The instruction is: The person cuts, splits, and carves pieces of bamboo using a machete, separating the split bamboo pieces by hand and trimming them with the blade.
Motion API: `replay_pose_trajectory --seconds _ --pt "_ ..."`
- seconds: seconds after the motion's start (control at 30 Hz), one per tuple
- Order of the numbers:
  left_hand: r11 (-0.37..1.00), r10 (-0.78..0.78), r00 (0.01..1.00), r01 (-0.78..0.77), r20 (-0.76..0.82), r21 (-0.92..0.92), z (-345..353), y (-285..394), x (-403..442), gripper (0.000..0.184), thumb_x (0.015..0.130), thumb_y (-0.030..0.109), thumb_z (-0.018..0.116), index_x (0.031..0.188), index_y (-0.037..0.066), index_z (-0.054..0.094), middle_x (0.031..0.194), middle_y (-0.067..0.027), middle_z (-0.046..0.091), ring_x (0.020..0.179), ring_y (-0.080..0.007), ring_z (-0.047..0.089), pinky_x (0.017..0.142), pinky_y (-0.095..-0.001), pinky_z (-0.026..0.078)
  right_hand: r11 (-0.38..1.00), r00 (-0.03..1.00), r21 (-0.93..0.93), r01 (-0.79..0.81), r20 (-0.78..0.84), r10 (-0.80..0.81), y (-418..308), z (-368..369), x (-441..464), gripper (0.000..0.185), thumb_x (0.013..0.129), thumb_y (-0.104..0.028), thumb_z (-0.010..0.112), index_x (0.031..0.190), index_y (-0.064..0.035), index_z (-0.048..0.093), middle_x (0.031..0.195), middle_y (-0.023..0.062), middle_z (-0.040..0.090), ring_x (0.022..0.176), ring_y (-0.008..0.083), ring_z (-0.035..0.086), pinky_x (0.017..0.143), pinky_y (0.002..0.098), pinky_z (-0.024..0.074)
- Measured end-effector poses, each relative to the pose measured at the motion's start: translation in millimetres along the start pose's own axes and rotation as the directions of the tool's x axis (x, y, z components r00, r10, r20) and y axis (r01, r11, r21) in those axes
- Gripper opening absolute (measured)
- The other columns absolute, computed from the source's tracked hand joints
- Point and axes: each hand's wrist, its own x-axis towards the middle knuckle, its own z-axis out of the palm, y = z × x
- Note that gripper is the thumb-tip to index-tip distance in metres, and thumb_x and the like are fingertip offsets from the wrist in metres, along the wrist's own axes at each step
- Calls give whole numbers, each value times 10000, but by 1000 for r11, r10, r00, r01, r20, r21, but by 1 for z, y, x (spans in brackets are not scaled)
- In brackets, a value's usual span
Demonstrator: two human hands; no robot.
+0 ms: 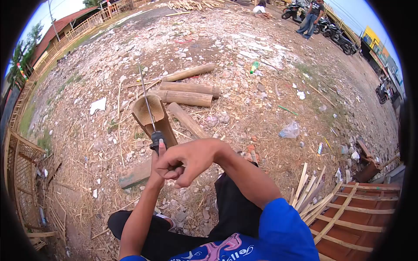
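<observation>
My left hand [159,155] is closed round the black handle of a long, thin-bladed machete [148,102], seen nearly edge-on and pointing away from me. Its blade passes over the hollow end of a thick, split bamboo piece [170,130], which leans up in front of me; whether they touch I cannot tell. My right hand [188,162] hangs in the air nearer to me, partly covering the left wrist. Its fingers are curled in, with nothing visible in them. Several cut bamboo lengths [185,98] lie just beyond.
A wooden board [136,174] lies by my left leg. Bamboo strips [307,187] and a slatted bamboo frame [348,213] are at right, a woven panel [26,174] at left. Rubble and a plastic bag [290,129] litter the ground. A person [310,19] stands near parked motorbikes.
</observation>
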Motion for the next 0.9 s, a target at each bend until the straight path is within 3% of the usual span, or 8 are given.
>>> replay_pose_trajectory --seconds 0.13,0.23,0.33,0.47,0.57,0.6,0.7,0.9 --pt "997 -80 996 80 -26 20 7 17 -8 499 1003 576 433 1027 78 435 736 -30 519 641 -113 528 591 -280 439 888 858 214 406 -424 -290 9 -12 -115 339 783 -171 672 671 -60 371 590 -17 337 514 161 334 510 323 298" --pt "998 -41 999 42 -11 43 4 1 -3 510 997 581 447 1028 72 439 727 -25 503 648 -110 528 595 -275 436 815 681 -192 -546 -668 299 69 -32 -101 257 791 -229 662 757 -23 513 652 73 512 576 221 488 563 374 393" --pt "997 -44 999 46 -24 55 12 7 -2 517 1005 582 419 1048 68 444 736 -26 524 643 -108 521 600 -272 437 385 623 -491 -782 -641 448 98 -22 -74 284 835 -292 638 894 -18 597 775 169 635 724 313 635 661 430 477" --pt "995 -36 994 26 105 92 1 -4 6 619 1011 609 342 1194 28 455 894 -72 602 805 -145 589 721 -293 488 699 599 -254 -669 -740 306 83 -4 -26 445 874 -424 627 998 2 588 901 221 676 894 391 666 764 465 514" --pt "975 219 973 -216 -69 50 12 -20 1 712 1008 629 292 1330 8 423 1128 -115 598 1056 -196 581 929 -332 471 771 527 -145 -620 -805 273 68 17 2 564 879 -507 623 1028 31 546 912 239 670 900 412 663 778 473 514" --pt "997 37 999 -37 10 -74 4 -18 2 750 1004 644 239 1381 18 407 1326 -133 518 1237 -224 497 1084 -369 379 738 496 -170 -653 -833 246 77 24 7 591 875 -521 631 1034 39 534 913 244 668 899 415 662 779 474 513" --pt "885 -39 998 54 41 -463 8 -8 1 749 1005 647 192 1362 32 427 1318 -120 531 1224 -224 513 1086 -385 385 773 413 -111 -625 -887 207 89 32 15 583 857 -458 699 1092 32 487 901 247 661 877 404 663 762 467 505" --pt "840 12 997 28 72 -542 8 -14 -2 699 1015 632 223 1335 52 445 1299 -101 539 1210 -212 523 1078 -389 391 911 307 -52 -409 -948 84 139 44 35 455 838 -292 734 1126 7 546 967 206 667 887 357 665 795 422 498"
